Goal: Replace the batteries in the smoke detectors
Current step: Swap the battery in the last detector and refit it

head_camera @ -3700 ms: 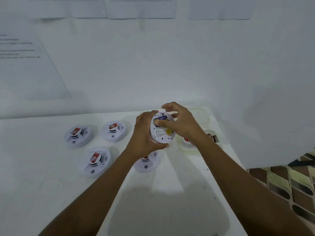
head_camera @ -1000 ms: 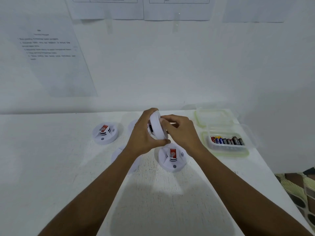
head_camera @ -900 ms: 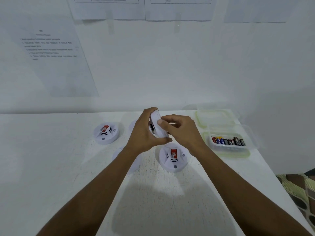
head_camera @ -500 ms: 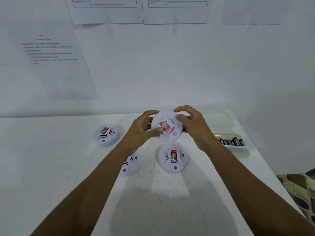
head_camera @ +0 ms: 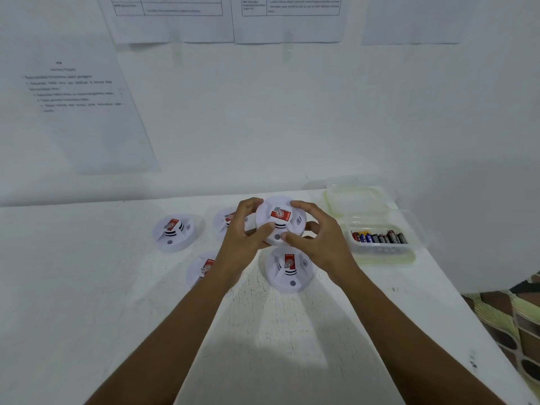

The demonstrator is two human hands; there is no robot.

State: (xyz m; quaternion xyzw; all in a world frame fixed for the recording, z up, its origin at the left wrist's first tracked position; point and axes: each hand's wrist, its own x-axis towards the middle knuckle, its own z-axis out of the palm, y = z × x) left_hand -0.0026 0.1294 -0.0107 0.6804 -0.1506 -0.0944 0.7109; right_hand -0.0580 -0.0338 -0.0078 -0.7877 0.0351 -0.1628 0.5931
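- White-painted desk against a white wall sets the scene; printed paper sheets are stuck to that wall, their text too blurred to read.
- Left hand grasps the left rim of a round white plastic smoke detector, fingers over the far edge and thumb on the face.
- Right hand grasps the same detector from the right, thumb pressed near its small grey button; the unit hangs just above the desk, red label facing up.
- Closed and face up as it is, this unit looks finished or nearly so; the grip suggests a last twist or setting it down.
- Directly below it a second white detector lies face up on the desk; a third and a fourth are partly hidden behind the left forearm and hand, and a fifth lies farther left.
- Whether any of those four has had its batteries changed cannot be told.
- At the right, a clear plastic tub holds a row of cylindrical batteries; a clear lid lies just behind it.
- Beyond the desk's right edge, a patterned floor shows.
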